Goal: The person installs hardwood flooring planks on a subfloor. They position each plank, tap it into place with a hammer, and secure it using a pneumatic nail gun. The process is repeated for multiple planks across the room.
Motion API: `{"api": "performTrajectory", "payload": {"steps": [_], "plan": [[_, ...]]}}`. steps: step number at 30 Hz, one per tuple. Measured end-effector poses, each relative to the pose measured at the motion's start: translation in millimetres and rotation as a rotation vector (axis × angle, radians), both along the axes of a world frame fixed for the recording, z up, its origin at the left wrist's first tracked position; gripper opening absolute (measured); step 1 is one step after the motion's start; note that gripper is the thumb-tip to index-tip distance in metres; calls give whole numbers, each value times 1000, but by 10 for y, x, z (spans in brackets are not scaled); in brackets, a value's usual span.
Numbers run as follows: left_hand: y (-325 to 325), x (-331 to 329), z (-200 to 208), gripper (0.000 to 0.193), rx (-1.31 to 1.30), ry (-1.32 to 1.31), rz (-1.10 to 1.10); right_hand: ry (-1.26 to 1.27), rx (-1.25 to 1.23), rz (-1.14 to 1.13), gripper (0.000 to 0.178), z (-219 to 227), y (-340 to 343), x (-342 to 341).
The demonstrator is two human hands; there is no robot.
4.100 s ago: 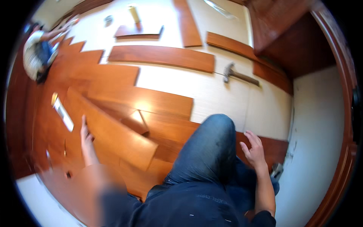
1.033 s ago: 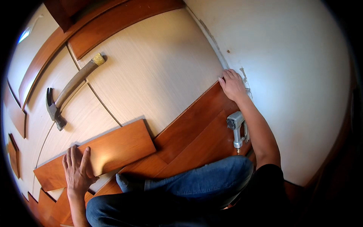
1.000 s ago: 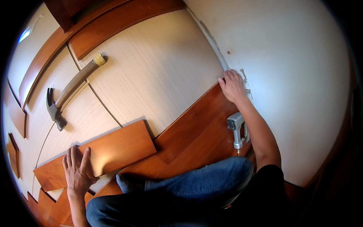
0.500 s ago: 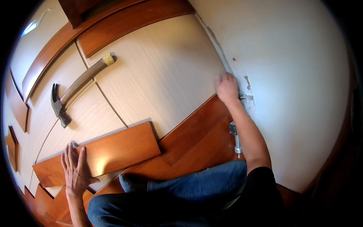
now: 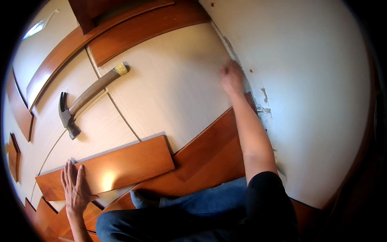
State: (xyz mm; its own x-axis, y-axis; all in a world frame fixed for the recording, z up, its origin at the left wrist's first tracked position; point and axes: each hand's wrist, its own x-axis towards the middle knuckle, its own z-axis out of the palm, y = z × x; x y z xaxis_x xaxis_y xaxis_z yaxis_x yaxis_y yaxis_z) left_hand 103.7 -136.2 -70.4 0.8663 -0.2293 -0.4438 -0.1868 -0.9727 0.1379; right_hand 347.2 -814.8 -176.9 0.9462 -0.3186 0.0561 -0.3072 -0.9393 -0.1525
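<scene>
A loose reddish-brown floor plank (image 5: 129, 165) lies aslant on the pale underlay at the left. My left hand (image 5: 75, 191) rests flat on its left part, fingers spread. At the foot of the white wall, past the end of the laid planks (image 5: 209, 141), my right hand (image 5: 233, 78) is low over the underlay. Its fingers look curled but are smeared by motion, so I cannot make out whether they hold anything. A claw hammer (image 5: 90, 94) with a wooden handle, yellow-wrapped at its end, lies on the underlay beyond the loose plank.
More reddish-brown planks (image 5: 133, 36) lie across the far side, and others (image 5: 14, 157) at the far left. The white wall (image 5: 314, 101) runs along the right, its lower edge chipped. My bent legs in blue jeans (image 5: 205, 197) are close to the laid planks.
My right hand has moved farther along the wall's foot and slightly left. The metal tool beside my right forearm is now hidden. My left hand stays on the plank; the view has shifted a little.
</scene>
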Motion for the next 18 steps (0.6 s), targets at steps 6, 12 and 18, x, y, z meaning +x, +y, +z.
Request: {"api": "performTrajectory", "payload": {"steps": [6, 12, 18], "plan": [[296, 6, -204, 140, -76, -77, -105, 73, -102, -316, 67, -255, 602, 345], [89, 195, -344, 125, -96, -193, -130, -107, 39, 336, 61, -82, 1638, 1272], [-3, 55, -126, 119, -90, -265, -91, -197, 350, 668, 47, 696, 2936, -185]]}}
